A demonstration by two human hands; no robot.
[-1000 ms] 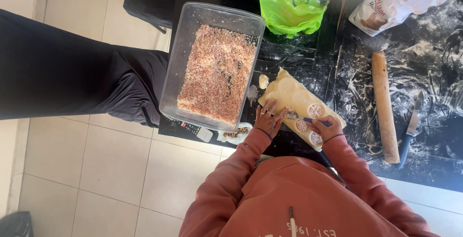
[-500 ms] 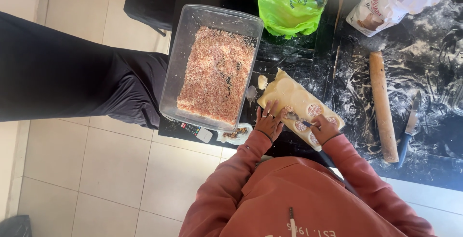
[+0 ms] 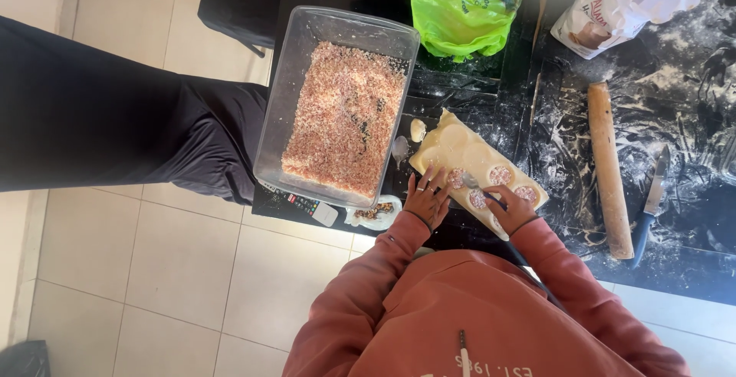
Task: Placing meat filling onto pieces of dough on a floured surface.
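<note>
1. Left hand (image 3: 426, 199) lay flat, fingers spread, on near end of dough sheet (image 3: 460, 154).
2. Right hand (image 3: 511, 207) gripped spoon (image 3: 478, 187) over filled rounds.
3. Filling tray (image 3: 337, 108) just left, on counter (image 3: 690, 116).

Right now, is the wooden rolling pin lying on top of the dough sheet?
No, the rolling pin lies on the floury dark counter, apart from the dough sheet and to one side of it.

Clear glossy plastic tub (image 3: 285, 108), upper middle; matt wooden rolling pin (image 3: 609, 168), right; crinkled shiny green plastic bag (image 3: 460, 5), top.
</note>
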